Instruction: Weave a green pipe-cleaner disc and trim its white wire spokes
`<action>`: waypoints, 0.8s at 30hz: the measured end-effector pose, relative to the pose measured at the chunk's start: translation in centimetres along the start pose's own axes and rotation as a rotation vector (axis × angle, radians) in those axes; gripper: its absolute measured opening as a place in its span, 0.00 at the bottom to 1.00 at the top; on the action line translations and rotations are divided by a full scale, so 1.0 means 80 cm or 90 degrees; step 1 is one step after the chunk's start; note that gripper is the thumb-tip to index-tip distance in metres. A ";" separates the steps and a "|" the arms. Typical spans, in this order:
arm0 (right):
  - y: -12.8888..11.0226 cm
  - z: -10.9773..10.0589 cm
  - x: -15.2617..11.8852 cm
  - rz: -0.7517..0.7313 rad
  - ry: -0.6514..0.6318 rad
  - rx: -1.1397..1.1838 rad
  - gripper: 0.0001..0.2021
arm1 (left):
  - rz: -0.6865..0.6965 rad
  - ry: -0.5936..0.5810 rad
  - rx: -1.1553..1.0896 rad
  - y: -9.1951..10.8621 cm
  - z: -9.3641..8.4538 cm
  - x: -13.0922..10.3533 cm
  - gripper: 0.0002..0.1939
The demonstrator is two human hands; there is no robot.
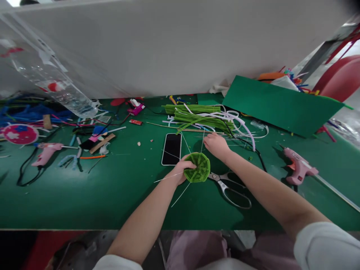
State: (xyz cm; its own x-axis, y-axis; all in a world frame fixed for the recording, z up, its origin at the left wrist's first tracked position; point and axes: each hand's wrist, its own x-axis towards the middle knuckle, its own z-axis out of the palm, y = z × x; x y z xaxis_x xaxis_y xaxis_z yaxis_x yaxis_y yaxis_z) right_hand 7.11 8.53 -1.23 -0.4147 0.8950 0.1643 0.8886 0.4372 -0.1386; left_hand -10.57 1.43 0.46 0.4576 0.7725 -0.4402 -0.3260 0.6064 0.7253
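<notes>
My left hand (184, 168) is closed on the rim of a small green fuzzy basket (198, 167), woven from what look like pipe cleaners, with its hollow facing me. Several thin white wires stick out from it in different directions. Farther forward, my right hand (215, 144) has its fingers curled together beside one upright wire; what they pinch, if anything, is hidden. Bundles of green pipe cleaners (199, 117) lie just beyond that hand. Scissors (230, 189) with grey handles rest between my forearms, their blade tips hidden by the basket. A phone (171, 149) lies left of the basket.
A pink glue gun (299, 167) lies at the right, another glue gun (47, 153) at the left. A green board (281, 105) leans at the back right. A plastic bottle (59, 86), a small doll (97, 137) and loose craft scraps occupy the left. A grey partition (168, 48) stands behind.
</notes>
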 end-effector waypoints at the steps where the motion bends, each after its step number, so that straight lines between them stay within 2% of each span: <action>1: -0.005 0.000 0.005 -0.001 -0.005 0.010 0.10 | 0.008 0.007 -0.009 -0.001 0.000 0.001 0.30; 4: -0.011 -0.003 0.018 0.000 -0.020 0.048 0.09 | 0.019 0.019 -0.029 -0.004 -0.002 0.003 0.30; 6: -0.002 -0.009 0.015 0.014 -0.023 0.101 0.11 | 0.022 0.019 -0.030 -0.006 -0.003 0.004 0.29; 9: 0.033 -0.023 -0.006 0.068 -0.012 0.242 0.11 | 0.003 0.003 -0.011 -0.006 -0.004 0.005 0.27; 11: 0.062 -0.030 -0.024 0.129 0.031 0.277 0.11 | -0.019 0.007 0.006 -0.007 -0.004 0.006 0.28; 14: 0.097 -0.031 -0.045 0.163 0.051 0.250 0.12 | -0.036 0.026 0.028 -0.010 -0.006 0.009 0.28; 16: 0.108 -0.026 -0.053 0.157 0.059 0.225 0.14 | -0.039 0.036 0.042 -0.011 -0.008 0.010 0.27; 20: 0.111 -0.011 -0.065 0.130 0.081 0.187 0.15 | -0.026 0.047 0.054 -0.014 -0.013 0.012 0.27; 24: 0.108 -0.006 -0.075 0.105 0.093 0.142 0.15 | -0.046 0.022 0.076 -0.021 -0.018 0.013 0.27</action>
State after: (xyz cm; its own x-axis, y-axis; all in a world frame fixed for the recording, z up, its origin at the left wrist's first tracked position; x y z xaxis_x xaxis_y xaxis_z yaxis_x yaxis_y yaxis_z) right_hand 17.41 6.89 -2.95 -0.2222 0.9400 0.2589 0.8699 0.3110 -0.3827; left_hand -10.69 1.50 -1.99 0.4472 0.7352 -0.5094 -0.1918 0.6351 0.7482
